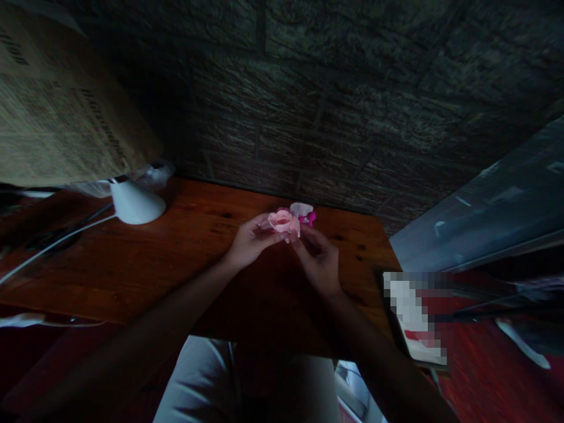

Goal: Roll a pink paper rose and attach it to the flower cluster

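Note:
A pale pink artificial-looking rose [283,222] is held up between both hands over the wooden table. My left hand [252,239] is closed on the left side of the bloom, thumb and fingers pinching it. From the right, my right hand [319,258] pinches the petals at the flower's lower right edge, with its other fingers curled. Just behind the rose are a whitish piece [301,209] and a bright magenta piece [311,218]; whether they are joined to the rose I cannot tell. The flower's underside is hidden by the fingers.
A lamp with a white base [136,202] and a newsprint-patterned shade [66,111] stands at the left, its white cable [57,242] crossing the table [194,235]. Clear plastic lies behind it. A dark brick-patterned wall [286,117] rises behind the table. A pixelated item [414,320] is at the right edge.

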`<move>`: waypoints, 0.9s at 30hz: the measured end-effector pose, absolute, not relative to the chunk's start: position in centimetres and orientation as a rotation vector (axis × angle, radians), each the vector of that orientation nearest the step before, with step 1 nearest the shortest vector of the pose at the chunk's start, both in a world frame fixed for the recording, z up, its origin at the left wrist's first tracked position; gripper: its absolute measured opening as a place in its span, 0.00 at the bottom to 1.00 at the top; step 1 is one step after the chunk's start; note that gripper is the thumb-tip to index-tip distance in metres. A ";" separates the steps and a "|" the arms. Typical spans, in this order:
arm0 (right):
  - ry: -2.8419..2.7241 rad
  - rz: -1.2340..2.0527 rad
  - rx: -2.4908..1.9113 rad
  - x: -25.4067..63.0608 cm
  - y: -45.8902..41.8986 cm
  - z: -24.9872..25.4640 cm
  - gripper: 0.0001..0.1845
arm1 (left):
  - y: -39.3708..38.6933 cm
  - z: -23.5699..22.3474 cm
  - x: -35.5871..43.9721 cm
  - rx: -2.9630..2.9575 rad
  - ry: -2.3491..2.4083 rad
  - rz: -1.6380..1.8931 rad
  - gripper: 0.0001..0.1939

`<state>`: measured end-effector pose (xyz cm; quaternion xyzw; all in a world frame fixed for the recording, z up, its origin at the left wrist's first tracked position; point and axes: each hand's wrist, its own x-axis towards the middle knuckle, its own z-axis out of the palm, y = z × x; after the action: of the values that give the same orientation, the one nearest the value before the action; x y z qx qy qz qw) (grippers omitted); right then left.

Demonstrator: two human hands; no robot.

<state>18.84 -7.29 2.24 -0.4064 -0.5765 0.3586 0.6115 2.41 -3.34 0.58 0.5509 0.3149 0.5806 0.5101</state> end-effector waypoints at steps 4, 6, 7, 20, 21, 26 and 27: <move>-1.347 0.827 -0.920 18.9 -7.4 2.5 0.15 | -3.5 0.8 2.3 1.346 0.724 1.375 0.25; -1.355 0.830 -0.921 19.0 -7.5 2.7 0.15 | -3.6 1.0 2.4 1.358 0.702 1.363 0.24; -1.359 0.828 -0.922 19.0 -7.5 2.8 0.15 | -3.7 1.1 2.4 1.361 0.693 1.361 0.23; -1.193 0.830 -0.910 19.0 -6.6 1.7 0.12 | -3.5 0.8 2.5 1.354 0.689 1.426 0.20; -1.158 0.839 -0.927 19.0 -6.5 1.7 0.12 | -3.5 0.9 2.5 1.351 0.692 1.426 0.20; -1.077 0.892 -0.954 19.1 -6.2 1.5 0.16 | -3.6 0.9 2.6 1.360 0.696 1.411 0.22; -1.091 0.900 -0.940 19.0 -6.3 1.5 0.16 | -3.6 1.0 2.6 1.363 0.696 1.410 0.22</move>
<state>18.96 -6.26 1.48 -0.4153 -0.4825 0.3978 0.6607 2.59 -3.63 0.95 0.5652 0.2887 0.5845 0.5056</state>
